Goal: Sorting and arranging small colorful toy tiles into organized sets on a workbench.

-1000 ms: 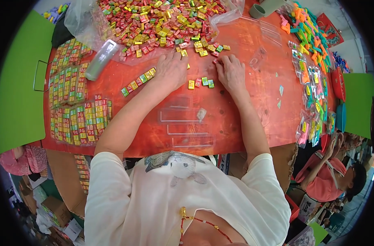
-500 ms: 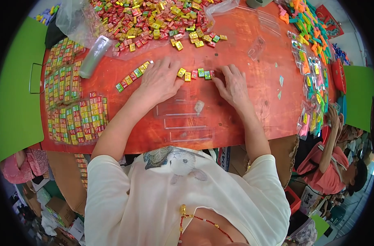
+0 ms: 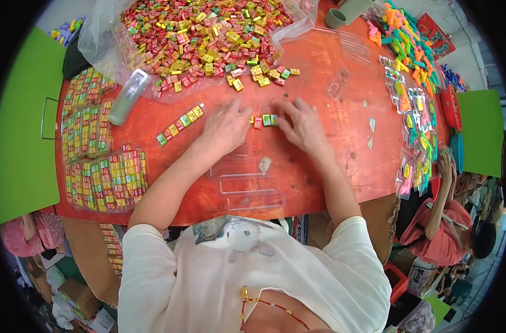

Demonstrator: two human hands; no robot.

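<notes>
A short row of small colourful boxes (image 3: 259, 122), red, yellow and green, lies on the red table between my hands. My left hand (image 3: 229, 129) is curled at the row's left end, its fingertips around a yellow box that is partly hidden. At the right end my right hand (image 3: 301, 126) has thumb and fingers bent against a green box (image 3: 273, 119). To the left of my left hand, a slanting strip of similar boxes (image 3: 180, 125) lies in a straight line. Clear plastic trays (image 3: 248, 185) lie on the table nearer to me.
A big heap of loose small boxes (image 3: 203, 39) on plastic sheeting fills the far side. Packed trays of boxes (image 3: 106, 180) stack at the left beside a grey-silver cylinder (image 3: 129, 97). Bagged colourful toys (image 3: 416, 127) line the right edge, where another person's hands (image 3: 446, 169) work.
My hands have come closer together, and the boxes between them sit in a tighter row. My left hand has moved off the slanting strip, which now shows fully. The whole view has shifted slightly.
</notes>
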